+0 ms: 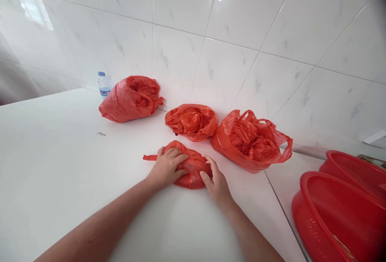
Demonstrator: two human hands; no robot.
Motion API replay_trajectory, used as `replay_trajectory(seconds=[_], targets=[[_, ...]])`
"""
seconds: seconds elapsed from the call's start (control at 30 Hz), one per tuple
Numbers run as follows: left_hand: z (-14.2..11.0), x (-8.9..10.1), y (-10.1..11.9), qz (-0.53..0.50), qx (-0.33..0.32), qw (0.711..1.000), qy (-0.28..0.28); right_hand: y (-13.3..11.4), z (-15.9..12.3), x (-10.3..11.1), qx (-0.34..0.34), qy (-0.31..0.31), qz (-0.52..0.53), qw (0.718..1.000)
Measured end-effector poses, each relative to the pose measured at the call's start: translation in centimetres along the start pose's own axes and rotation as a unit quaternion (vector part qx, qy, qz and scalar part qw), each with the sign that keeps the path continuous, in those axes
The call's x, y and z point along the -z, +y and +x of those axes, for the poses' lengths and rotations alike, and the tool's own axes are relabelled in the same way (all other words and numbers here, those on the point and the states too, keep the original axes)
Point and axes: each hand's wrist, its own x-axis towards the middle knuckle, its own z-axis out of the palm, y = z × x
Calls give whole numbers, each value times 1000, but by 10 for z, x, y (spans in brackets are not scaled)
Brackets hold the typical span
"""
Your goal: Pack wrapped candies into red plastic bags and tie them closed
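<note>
A small red plastic bag (193, 169) lies low on the white table, its twisted end sticking out to the left. My left hand (169, 166) is over its left part, fingers curved across the top and thumb nearer to me, closed on the plastic. At the right end, my right hand (214, 179) grips the bag between thumb and fingers. What the bag contains is hidden. Just behind it sits another red bag (193, 121) with crumpled red plastic inside. To the right stands a larger red bag (250, 141) with loop handles, stuffed with more red plastic.
Against the tiled wall (177, 52), at the back left, a full red bag (129, 99) leans beside a water bottle (103, 85). A small scrap (101, 134) lies on the white table (60, 165). Red perforated baskets (307, 209) stand at the right, past a table seam.
</note>
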Motion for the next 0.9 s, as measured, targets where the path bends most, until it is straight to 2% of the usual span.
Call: replay_trajectory(seconds=[0.13,0.27,0.37,0.43,0.47,0.53,0.6,0.63,0.7,0.73,0.8,0.83,0.9], targets=[[3,13,-34,34,69,997,27,11,3,0,-36,2,9,999],[-6,38,-78,92,175,978,63,13,4,-1,-3,-11,-20,1000],[-20,59,-110,143,285,942,105,10,4,0,18,-13,-14,1000],[-27,70,-121,172,393,894,131,7,4,1,22,-8,-15,1000],[-29,74,-123,177,422,875,155,6,4,1,22,-8,-17,1000],[-30,78,-117,180,421,865,206,5,4,1,22,-7,-25,999],[-27,74,-104,185,366,880,239,4,5,1,21,-7,-33,999],[-24,69,-98,190,336,891,238,4,5,1,20,-7,-37,999],[-17,54,-88,193,275,923,185,4,5,2,20,-7,-44,999],[-15,46,-86,183,240,944,132,4,5,2,20,-8,-46,999],[-11,28,-85,133,175,975,-20,4,5,2,20,-10,-49,999],[-10,20,-86,111,159,977,-82,4,5,1,20,-12,-50,998],[-10,10,-89,89,156,973,-145,4,4,0,20,-14,-53,998]])
